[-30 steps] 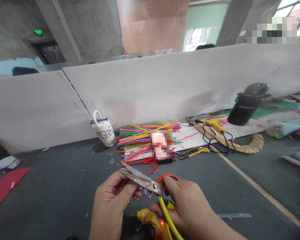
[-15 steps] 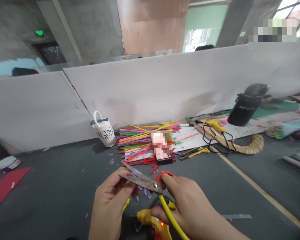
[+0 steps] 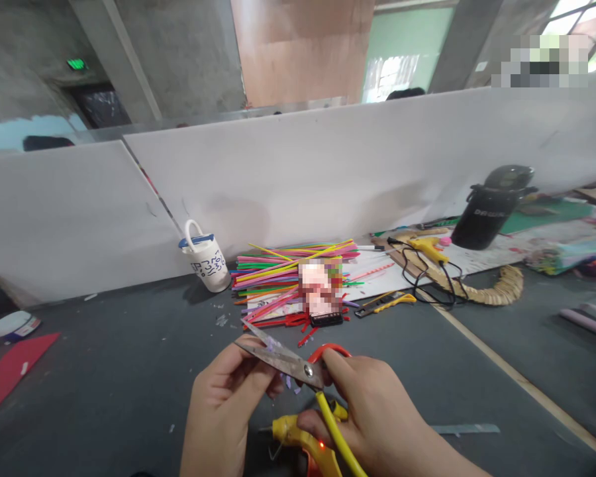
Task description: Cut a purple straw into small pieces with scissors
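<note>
My right hand (image 3: pixel 372 411) grips the red and yellow handles of a pair of scissors (image 3: pixel 283 358), whose steel blades point left and stand slightly apart. My left hand (image 3: pixel 223 404) is pinched closed right at the blades, holding something small that I cannot make out. Small purple scraps (image 3: pixel 289 382) lie on the dark table (image 3: pixel 104 384) under the blades. A yellow glue gun (image 3: pixel 302 440) with a lit red lamp lies just below both hands.
A pile of coloured sticks (image 3: pixel 288 271) lies ahead, with a white handled cup (image 3: pixel 206 258) to its left. A second glue gun with a black cord (image 3: pixel 430 255), a black jug (image 3: pixel 491 205) and a yellow utility knife (image 3: pixel 385 303) lie to the right. A white partition (image 3: pixel 328 172) backs the table.
The scissor blades have closed a little and both hands have shifted only slightly. Nothing else has moved.
</note>
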`<action>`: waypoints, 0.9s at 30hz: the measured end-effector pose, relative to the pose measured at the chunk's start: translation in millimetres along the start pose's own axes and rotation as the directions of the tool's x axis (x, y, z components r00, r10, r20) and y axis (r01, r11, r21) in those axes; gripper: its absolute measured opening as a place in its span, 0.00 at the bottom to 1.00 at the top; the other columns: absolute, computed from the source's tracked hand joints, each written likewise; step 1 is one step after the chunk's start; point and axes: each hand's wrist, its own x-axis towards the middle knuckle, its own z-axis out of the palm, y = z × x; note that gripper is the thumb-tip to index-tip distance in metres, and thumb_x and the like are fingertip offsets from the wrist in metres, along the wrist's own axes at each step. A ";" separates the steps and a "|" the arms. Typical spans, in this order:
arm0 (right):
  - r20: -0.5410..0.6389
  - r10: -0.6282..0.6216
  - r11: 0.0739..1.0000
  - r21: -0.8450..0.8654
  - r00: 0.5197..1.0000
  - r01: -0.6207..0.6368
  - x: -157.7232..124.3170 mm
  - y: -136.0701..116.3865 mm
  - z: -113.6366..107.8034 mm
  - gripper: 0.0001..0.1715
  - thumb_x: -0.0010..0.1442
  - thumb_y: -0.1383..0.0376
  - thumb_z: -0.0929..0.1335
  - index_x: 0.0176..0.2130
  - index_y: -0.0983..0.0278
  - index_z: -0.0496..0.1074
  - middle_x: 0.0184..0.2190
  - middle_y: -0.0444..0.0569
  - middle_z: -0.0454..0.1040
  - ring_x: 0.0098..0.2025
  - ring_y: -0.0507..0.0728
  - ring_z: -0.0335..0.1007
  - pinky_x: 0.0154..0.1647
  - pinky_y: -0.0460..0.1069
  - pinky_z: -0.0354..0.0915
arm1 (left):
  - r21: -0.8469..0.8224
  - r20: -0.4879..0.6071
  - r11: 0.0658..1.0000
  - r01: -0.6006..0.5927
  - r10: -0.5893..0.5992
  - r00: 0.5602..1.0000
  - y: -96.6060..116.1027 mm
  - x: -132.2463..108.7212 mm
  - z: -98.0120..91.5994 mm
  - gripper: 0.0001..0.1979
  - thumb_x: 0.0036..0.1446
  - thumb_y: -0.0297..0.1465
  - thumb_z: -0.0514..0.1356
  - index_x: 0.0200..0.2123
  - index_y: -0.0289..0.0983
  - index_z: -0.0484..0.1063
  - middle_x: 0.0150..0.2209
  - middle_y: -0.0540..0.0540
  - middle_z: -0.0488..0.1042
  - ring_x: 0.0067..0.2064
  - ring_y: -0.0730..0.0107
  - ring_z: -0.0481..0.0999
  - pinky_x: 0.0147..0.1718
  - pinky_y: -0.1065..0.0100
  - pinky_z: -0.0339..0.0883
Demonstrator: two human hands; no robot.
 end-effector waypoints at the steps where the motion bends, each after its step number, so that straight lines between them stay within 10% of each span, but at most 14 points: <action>1: 0.004 0.005 1.000 -0.006 1.000 -0.005 0.2 0.0 0.5 0.26 0.46 0.43 0.68 0.30 0.61 0.64 0.21 0.44 0.70 0.22 0.57 0.64 0.22 0.46 0.45 | 0.007 0.011 1.000 0.008 -0.008 1.000 -0.1 -0.2 -0.7 0.02 0.47 0.27 0.63 0.24 0.38 0.76 0.22 0.54 0.73 0.23 0.77 0.69 0.24 0.78 0.63; 27: 0.049 0.040 0.998 -0.045 0.998 -0.038 3.1 -1.4 -10.8 0.24 0.47 0.45 0.68 0.28 0.61 0.61 0.23 0.45 0.69 0.25 0.56 0.63 0.24 0.46 0.48 | 0.042 0.004 0.999 0.018 -0.019 1.000 1.2 1.8 -3.1 0.02 0.49 0.28 0.63 0.27 0.37 0.77 0.22 0.52 0.73 0.24 0.75 0.69 0.25 0.76 0.64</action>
